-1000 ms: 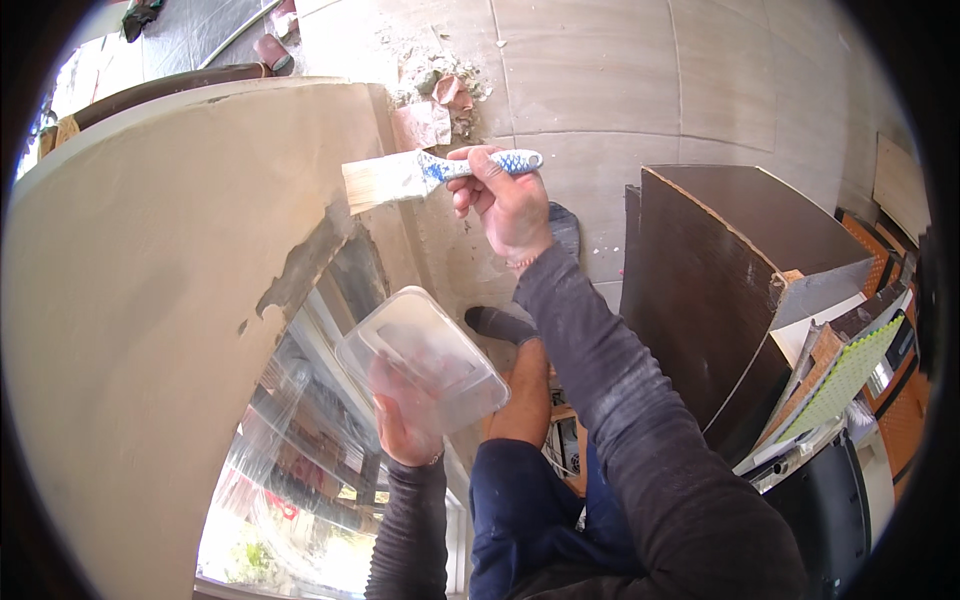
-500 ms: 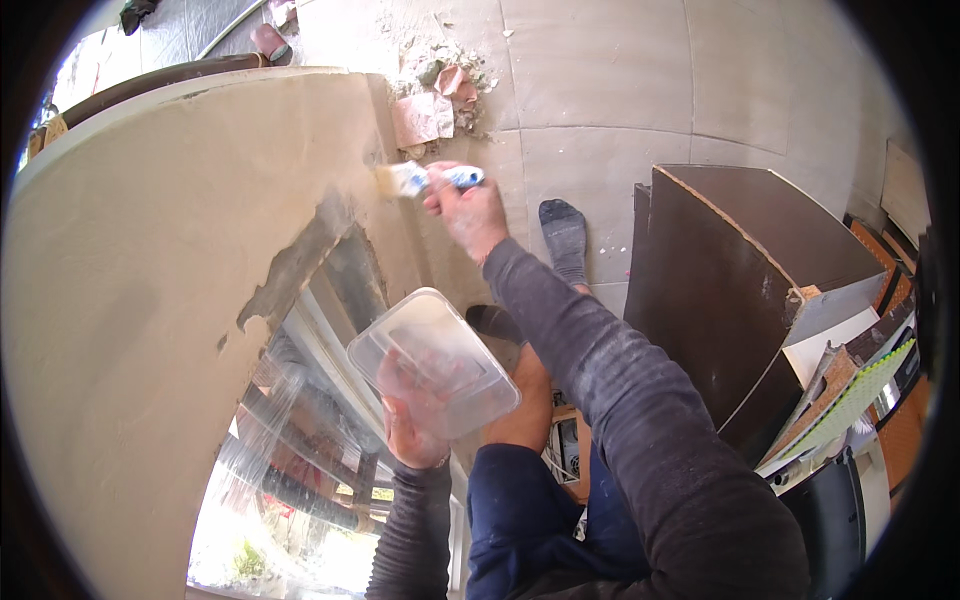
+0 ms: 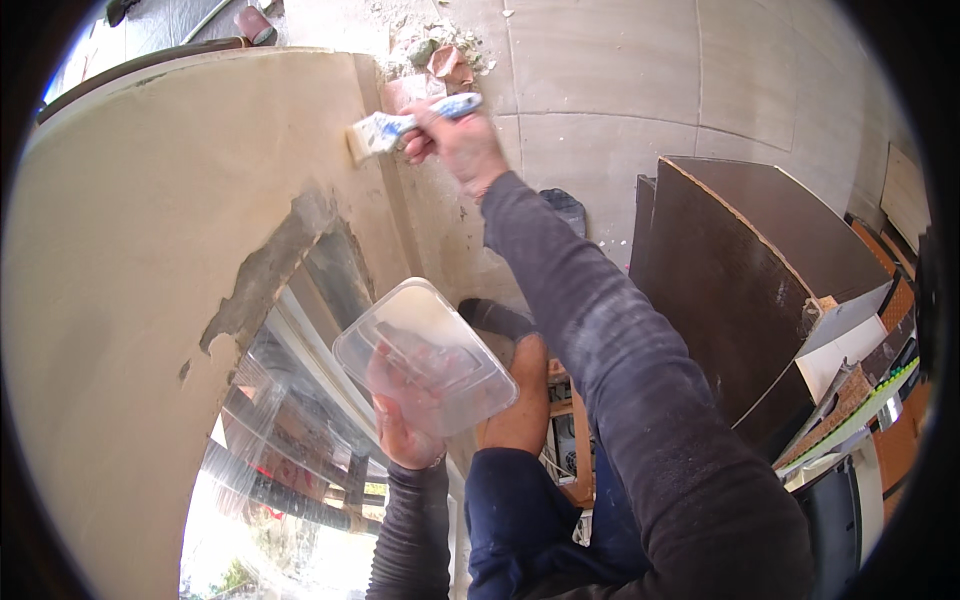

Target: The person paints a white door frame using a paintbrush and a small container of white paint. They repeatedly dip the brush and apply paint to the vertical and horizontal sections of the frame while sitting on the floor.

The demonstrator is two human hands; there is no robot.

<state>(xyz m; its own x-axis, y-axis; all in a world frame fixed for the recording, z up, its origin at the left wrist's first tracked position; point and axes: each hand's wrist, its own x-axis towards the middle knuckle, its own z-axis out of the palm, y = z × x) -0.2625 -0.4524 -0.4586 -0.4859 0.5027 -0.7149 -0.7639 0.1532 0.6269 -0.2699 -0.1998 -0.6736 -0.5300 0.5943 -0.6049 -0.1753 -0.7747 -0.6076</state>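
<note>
Beige plastered wall (image 3: 150, 220): fills the left side of the view, its surface bending with the lens and ending in a vertical corner edge near the centre. Tiled floor (image 3: 620, 70): pale, with dark joint lines, spread across the upper right. Dark brown cabinet (image 3: 715, 290): boxlike, standing on the right, well apart from both hands. Window (image 3: 290, 440): set below the wall's lower edge, with clear film across part of it. Grey patch (image 3: 262, 265): irregular in outline, exposed on the wall beside the window's upper corner. Rubble heap (image 3: 455, 50): broken pale and reddish pieces on the floor near the wall's corner. Rectangular translucent plastic container (image 3: 440, 350): tilted, in front of the window and near the person's bent knee. Left hand (image 3: 405, 430): supports the container from beneath, the fingers visible through the plastic. Right hand (image 3: 465, 145): curled about the blue-and-white handle of a flat paintbrush (image 3: 382, 133). Bristles (image 3: 356, 145): directed at the wall near its corner edge; blur leaves actual contact uncertain.
</note>
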